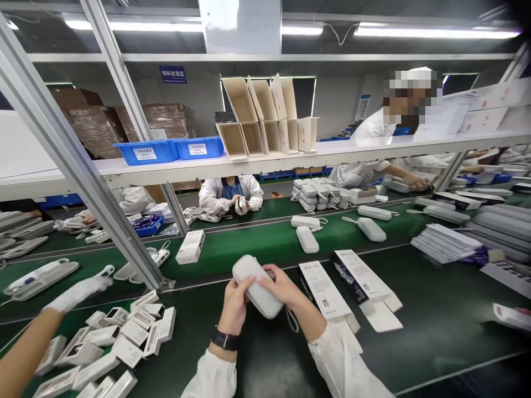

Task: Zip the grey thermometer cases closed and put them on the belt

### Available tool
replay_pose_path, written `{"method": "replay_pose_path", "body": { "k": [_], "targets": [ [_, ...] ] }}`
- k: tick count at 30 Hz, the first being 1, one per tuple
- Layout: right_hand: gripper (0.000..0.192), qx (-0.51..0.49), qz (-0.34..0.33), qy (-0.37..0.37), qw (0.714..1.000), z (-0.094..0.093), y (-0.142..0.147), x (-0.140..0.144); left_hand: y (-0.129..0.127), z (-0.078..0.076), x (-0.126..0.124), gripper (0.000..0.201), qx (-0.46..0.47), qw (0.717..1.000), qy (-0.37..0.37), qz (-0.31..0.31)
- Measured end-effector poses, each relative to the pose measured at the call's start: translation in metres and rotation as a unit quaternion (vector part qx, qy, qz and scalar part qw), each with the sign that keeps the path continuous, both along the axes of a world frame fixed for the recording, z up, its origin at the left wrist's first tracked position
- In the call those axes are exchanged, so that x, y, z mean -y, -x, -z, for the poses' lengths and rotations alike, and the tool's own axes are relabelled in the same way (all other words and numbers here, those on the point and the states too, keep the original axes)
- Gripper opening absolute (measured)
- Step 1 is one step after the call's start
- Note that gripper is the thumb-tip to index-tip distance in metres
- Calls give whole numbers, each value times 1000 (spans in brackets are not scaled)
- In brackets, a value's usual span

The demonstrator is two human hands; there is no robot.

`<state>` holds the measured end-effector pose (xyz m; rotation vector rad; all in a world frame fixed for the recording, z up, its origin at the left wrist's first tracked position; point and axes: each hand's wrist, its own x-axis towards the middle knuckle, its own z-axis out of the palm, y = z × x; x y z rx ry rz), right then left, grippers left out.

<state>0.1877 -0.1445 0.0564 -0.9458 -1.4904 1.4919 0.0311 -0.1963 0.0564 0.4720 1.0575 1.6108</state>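
A light grey zippered carrying case (259, 287) with a wrist strap is held up between both of my hands, tilted over the green work surface. My left hand (235, 304) grips its left side, thumb on top. My right hand (282, 286) is closed on its right side, and the strap loop hangs below that wrist. To the right of my hands lie two printed white boxes, a nearer one (326, 293) and a farther one (365, 279), both with end flaps open. Beyond the case, similar grey cases (307, 239) rest on the green conveyor belt (257, 243).
At left, a co-worker's gloved hand (81, 290) reaches over a pile of small white boxes (133, 334). A metal post (103, 166) rises there to a shelf (265, 161) holding blue bins (199, 148) and open cartons (253, 138). Flat cartons (443, 243) lie stacked at right.
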Motion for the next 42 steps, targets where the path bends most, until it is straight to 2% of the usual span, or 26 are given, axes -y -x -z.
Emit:
{"method": "replay_pose_path", "body": {
  "k": [2,3,4,5,6,8,9,10,12,14,15,17,19,21,22,24,27,28,30,32,34,37,40,42],
  "targets": [
    [47,11,205,-73,976,9,-5,14,-1,-1,0,36,58,995,-16,-78],
    [42,15,270,-108,957,12,-9,22,0,-3,0,34,91,989,-33,-111],
    [38,21,291,-133,947,15,-12,31,1,-6,0,34,126,981,-49,-142],
    [35,25,268,-142,953,18,-15,39,1,-9,0,33,155,972,-62,-166],
    [34,23,213,-133,968,20,-15,47,0,-12,1,34,169,967,-69,-178],
    [38,-13,80,-82,993,26,-10,59,-10,-17,5,35,154,969,-72,-176],
    [42,-52,42,-52,996,29,-6,62,-18,-18,8,37,137,974,-73,-168],
    [47,-102,35,-21,994,32,0,64,-26,-18,13,38,121,977,-74,-157],
    [51,-209,83,36,974,36,6,60,-39,-14,26,43,101,984,-83,-123],
    [47,-279,134,81,947,34,2,49,-40,-8,42,44,106,987,-97,-67],
    [44,-292,135,99,942,30,-5,42,-35,-4,50,46,113,988,-101,-28],
    [40,-262,83,118,954,19,-22,25,-20,1,64,61,110,987,-94,69],
    [37,-181,-4,110,977,5,-35,12,-5,3,73,70,65,981,-65,171],
    [37,-104,-70,91,988,-5,-35,5,1,4,76,66,-5,970,-22,240],
    [40,-84,-79,84,990,-7,-30,6,1,5,76,61,-32,967,-3,252],
    [45,-80,-37,72,994,-3,-15,13,-5,7,73,49,-45,974,18,223],
    [39,-105,85,23,991,16,2,35,-14,11,63,40,21,995,0,95],
    [38,-104,99,3,990,23,3,44,-15,12,59,38,47,998,-16,42],
    [37,-74,59,-32,995,34,1,60,-14,13,53,33,88,994,-45,-53],
    [29,-24,-3,-72,997,38,-3,73,-13,14,49,27,114,986,-56,-107],
    [23,20,-34,-107,993,38,-4,80,-14,16,48,23,124,984,-51,-119],
    [17,42,-36,-120,991,35,4,84,-22,21,51,23,117,984,-53,-121],
    [18,57,-5,-134,989,37,13,86,-32,26,54,24,96,985,-58,-131],
    [25,103,21,-189,976,40,16,89,-35,27,55,24,92,983,-65,-145]
  ]
}}
